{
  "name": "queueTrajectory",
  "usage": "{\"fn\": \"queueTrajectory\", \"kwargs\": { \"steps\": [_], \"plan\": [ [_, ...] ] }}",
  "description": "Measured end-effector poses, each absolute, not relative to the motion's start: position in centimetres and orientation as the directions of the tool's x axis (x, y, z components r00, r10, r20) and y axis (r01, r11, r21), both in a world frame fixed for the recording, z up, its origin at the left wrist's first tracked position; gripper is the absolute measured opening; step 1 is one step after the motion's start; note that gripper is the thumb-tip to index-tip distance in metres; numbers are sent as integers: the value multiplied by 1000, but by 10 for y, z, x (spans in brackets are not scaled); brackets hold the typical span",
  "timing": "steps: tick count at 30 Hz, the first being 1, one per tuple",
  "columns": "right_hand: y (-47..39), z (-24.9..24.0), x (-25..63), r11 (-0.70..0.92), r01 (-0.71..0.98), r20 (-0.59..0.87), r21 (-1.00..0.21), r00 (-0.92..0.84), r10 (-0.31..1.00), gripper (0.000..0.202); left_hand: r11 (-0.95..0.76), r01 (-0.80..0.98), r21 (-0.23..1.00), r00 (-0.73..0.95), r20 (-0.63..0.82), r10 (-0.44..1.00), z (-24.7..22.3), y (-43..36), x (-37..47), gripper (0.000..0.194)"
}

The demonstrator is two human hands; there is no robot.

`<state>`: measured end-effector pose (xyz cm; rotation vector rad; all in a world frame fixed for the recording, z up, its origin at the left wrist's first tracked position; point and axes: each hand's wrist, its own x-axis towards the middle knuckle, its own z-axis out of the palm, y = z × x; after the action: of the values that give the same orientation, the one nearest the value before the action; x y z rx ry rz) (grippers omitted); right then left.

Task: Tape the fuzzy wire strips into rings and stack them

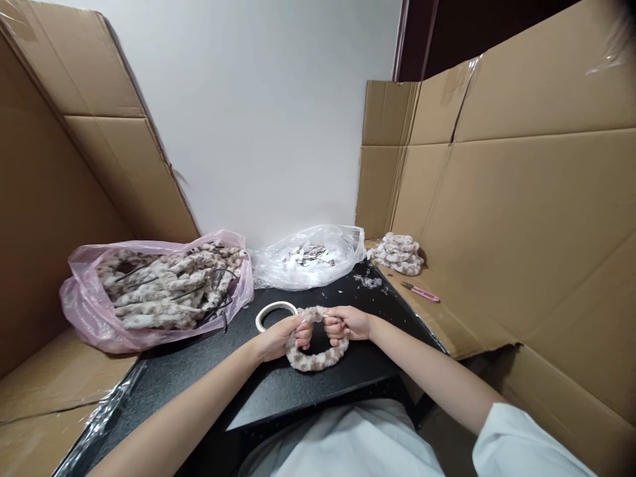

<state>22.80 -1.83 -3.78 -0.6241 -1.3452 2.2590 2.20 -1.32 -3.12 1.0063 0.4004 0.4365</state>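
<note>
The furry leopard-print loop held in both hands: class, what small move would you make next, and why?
Probably press the two ends together at the top and hold them there. The left hand and right hand each pinch one end of the furry loop, and the ends meet between the fingers while the rest hangs curved above the black table. The tape roll lies just behind the left hand.

black table (278,391): bags, tape roll (275,313)

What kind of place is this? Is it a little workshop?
Probably a small home craft workbench: both hands hold a curved fuzzy spotted fabric band, a pink plastic bag of unfinished ones sits left, a finished pile right, with brown cardboard walls around.
</note>
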Motion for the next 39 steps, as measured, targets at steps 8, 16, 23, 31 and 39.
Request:
{"fn": "queueTrajectory", "kwargs": {
  "steps": [8,16,23,31,39],
  "plan": [
    [15,68,313,269,428,242,-863,-119,963,25,549,-226,805,854,-108,510,-30,-8,18,48],
    [67,107,417,-173,963,548,-205,260,795,34,473,-232,850,865,-43,500,-35,-8,18,28],
    [71,49,439,-307,938,255,-159,340,905,38,450,-239,861,850,-39,526,-34,-11,19,24],
    [70,46,428,101,980,594,-172,22,804,38,127,-60,990,839,-18,543,-16,-14,11,29],
    [33,16,320,585,784,696,-207,-302,652,22,-484,870,98,412,396,821,41,24,-72,19]
  ]
}}
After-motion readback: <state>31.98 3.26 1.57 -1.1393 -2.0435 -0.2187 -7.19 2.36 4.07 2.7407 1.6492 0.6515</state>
